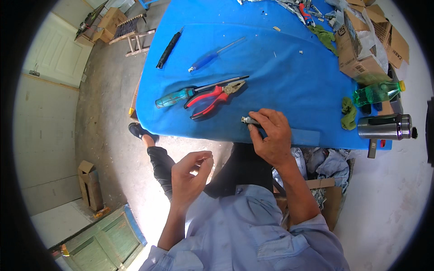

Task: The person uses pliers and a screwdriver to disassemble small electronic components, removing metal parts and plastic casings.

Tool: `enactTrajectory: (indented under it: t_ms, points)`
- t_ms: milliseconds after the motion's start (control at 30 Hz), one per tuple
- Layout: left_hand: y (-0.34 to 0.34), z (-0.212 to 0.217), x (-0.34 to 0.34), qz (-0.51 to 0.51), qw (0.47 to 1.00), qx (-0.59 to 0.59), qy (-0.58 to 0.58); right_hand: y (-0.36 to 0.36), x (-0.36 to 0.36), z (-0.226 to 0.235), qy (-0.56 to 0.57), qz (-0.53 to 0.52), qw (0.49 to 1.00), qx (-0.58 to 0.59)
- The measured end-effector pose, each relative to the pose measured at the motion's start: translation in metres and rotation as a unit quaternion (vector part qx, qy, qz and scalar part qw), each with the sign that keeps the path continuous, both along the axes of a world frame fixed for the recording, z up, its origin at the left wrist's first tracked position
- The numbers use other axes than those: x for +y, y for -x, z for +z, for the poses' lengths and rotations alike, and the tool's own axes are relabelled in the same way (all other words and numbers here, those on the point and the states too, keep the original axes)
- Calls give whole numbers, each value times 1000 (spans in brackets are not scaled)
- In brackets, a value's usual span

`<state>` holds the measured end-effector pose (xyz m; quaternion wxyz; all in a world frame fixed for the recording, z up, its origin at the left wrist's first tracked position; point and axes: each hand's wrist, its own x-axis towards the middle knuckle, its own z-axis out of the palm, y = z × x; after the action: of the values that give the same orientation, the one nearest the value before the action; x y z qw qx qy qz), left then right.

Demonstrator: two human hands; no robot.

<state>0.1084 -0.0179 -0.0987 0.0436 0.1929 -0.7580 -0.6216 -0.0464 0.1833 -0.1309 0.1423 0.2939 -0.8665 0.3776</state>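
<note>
My right hand (273,137) rests at the near edge of the blue-covered table (289,86). Its thumb and fingers grip a small silvery cylinder (250,120) with a brass-coloured tip, lying close to the cloth. Off the table edge, above my lap, my left hand (191,177) is closed in a pinch; whatever its fingertips hold, if anything, is too small to make out. Beyond the hands lie red-handled pliers (216,98), touching or nearly touching a screwdriver with a teal handle (175,97). Farther off are a blue-handled screwdriver (205,60) and a black slim tool (170,49).
A steel flask (384,127), a green bottle (379,93) and a green rag (348,114) stand or lie at the right edge. Cardboard boxes (357,49) fill the far right, beside metal scraps (294,8). Under the table sits a box of crumpled material (332,169).
</note>
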Motion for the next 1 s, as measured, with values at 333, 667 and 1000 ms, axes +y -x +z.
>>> enactTrajectory:
  t_ms: [333,667,1000]
  points:
    - [3,3,-6,12,1000,-12,14,1,-3,0,8,-7,1000,4]
    - [-20,-9,-6,17,999,-34,-3,1,-5,0,-1,-8,1000,7]
    - [23,28,-47,52,963,48,262,-2,-1,8,39,-2,999,-11]
